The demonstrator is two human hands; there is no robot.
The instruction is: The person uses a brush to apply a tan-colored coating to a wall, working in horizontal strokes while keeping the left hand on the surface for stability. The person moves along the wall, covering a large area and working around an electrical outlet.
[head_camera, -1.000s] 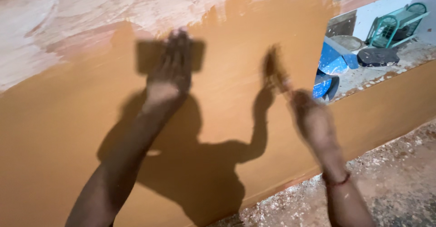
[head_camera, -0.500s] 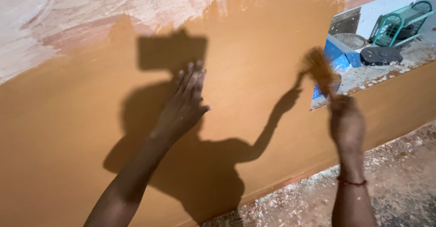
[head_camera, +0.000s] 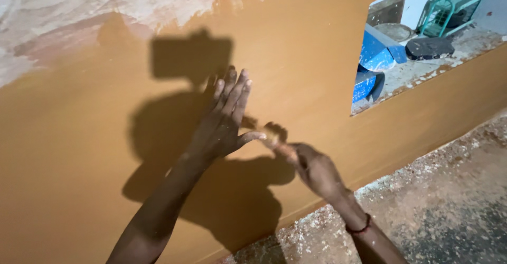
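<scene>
A: Start at the fingers. What has the right hand [head_camera: 316, 170] got?

B: Its fingers are curled shut around a brush [head_camera: 279, 147], the pale tip poking out toward the wall [head_camera: 317, 42]. The tip sits just beside the left thumb, blurred, so I cannot tell whether the bristles touch the paint.

A: And the left hand [head_camera: 224, 121]?

B: Open and flat, fingers [head_camera: 238, 90] close together and pointing up, palm laid against the ochre wall. It holds nothing.

A: What lies around them?

B: The hands' shadows fall dark on the fresh ochre coat, with a square shadow above the left fingers. Up at the top left there is an unpainted patch [head_camera: 79, 10], whitish and pink. To the right a window opening [head_camera: 422, 37] cuts through the wall; behind it stand a blue drum [head_camera: 376, 55], a dark pan [head_camera: 429, 47] and a teal wire frame [head_camera: 449, 8] on a rough ledge.

A: Anything in the way?

B: Nothing between hands and wall. Below, the floor [head_camera: 438, 206] is gritty, speckled with pale debris along the wall's foot, and a red band [head_camera: 358, 227] circles the right wrist
</scene>
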